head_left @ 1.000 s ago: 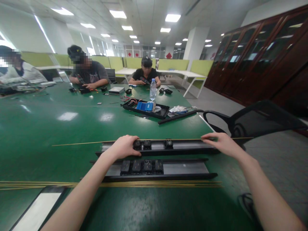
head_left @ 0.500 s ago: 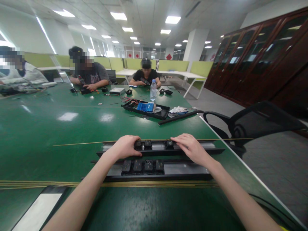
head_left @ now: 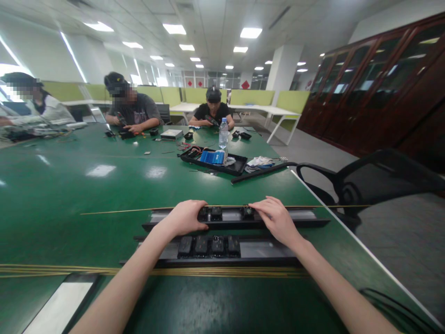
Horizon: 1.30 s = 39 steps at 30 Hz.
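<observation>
Across the green table in front of me lies a long black rail [head_left: 292, 224] with a greyish inside. It carries small black blocks, among them a middle block [head_left: 216, 214] and a right block [head_left: 247, 212]. My left hand [head_left: 186, 217] is closed around the rail's left part, thumb in front and fingers behind. A thin brass-coloured rod [head_left: 121, 212] runs along the rail's far edge and past both its ends. My right hand [head_left: 276, 218] has its fingertips together at the right block and rod; which they pinch is hidden. Nearer me, a second rail [head_left: 264, 248] holds several bigger black blocks [head_left: 201, 246].
Several brass-coloured rods [head_left: 45, 270] and a white-and-black flat piece [head_left: 62, 301] lie nearby. Farther off are a black tray [head_left: 239, 163], a water bottle [head_left: 223, 133], gloves [head_left: 259, 163] and a black strip [head_left: 264, 172]. Several people sit beyond. A chair [head_left: 361, 181] stands right.
The whole view has shifted slightly down and to the right. Both hands keep their places on the far rail, and the blocks look unmoved.
</observation>
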Available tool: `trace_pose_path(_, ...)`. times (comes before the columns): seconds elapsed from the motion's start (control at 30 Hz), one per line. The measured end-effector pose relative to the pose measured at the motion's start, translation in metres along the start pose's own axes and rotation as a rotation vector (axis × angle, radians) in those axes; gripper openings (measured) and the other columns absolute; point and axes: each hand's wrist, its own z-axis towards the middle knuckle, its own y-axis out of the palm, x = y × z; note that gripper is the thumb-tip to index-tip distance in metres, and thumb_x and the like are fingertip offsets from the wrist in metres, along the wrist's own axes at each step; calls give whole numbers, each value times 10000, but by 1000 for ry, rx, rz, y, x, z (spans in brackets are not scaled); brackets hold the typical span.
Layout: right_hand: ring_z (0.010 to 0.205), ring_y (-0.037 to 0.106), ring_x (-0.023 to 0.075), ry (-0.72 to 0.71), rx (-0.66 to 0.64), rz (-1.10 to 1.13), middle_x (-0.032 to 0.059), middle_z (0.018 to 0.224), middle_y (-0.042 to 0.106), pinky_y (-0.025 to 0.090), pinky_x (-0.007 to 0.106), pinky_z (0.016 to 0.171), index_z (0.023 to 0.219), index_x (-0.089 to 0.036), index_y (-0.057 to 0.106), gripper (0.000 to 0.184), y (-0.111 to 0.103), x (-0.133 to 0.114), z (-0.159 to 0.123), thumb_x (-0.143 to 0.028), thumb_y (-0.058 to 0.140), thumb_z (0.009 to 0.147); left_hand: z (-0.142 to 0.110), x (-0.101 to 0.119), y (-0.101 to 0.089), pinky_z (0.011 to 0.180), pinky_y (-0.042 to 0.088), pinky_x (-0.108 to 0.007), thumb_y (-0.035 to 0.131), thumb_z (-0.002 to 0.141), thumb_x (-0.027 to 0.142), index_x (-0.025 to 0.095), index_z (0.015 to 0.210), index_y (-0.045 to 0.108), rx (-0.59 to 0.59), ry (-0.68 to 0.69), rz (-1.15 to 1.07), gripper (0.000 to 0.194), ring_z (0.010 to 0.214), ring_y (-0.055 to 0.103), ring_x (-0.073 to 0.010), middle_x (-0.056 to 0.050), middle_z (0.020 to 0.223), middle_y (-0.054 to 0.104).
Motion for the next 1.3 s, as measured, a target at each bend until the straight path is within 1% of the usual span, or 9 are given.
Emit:
trace_pose_path(0.37,890,664,207,-13,16,8,29,979,756,396,520,1046,1089,-275,701,344,-1,-4,6,-117,437,934,0,1,0,877,502,-349,723,686,450,225,1219,612,7,-1,20,589,1052,660,-296,-93,1187,702)
trace_pose_path(0.5,891,672,212,-10,23,26,32,991,758,394,533,1049,1100,-284,697,348,-1,-6,5,-131,427,942,-1,3,-2,867,502,-344,722,689,439,230,1217,611,-3,-8,22,579,1041,664,-291,-86,1165,711)
trace_pose_path(0.83,892,664,208,0,9,-1,30,976,753,395,504,1043,1089,-269,696,330,0,-5,4,-139,423,956,0,1,0,883,505,-353,725,687,453,222,1236,605,3,-4,23,607,1059,658,-298,-95,1189,701)
trace_pose_path(1.1,878,662,219,8,37,0,33,957,756,411,520,1024,1089,-279,706,330,3,-1,3,-149,440,943,0,5,-3,909,493,-348,736,683,447,244,1226,618,-24,-46,27,591,1085,650,-296,-88,1213,694)
trace_pose_path(1.3,889,652,229,33,55,9,40,918,746,449,476,968,1028,-257,716,273,2,-3,3,-159,479,934,0,1,0,881,507,-360,723,689,461,231,1216,621,-8,-21,37,584,1054,661,-304,-99,1183,703)
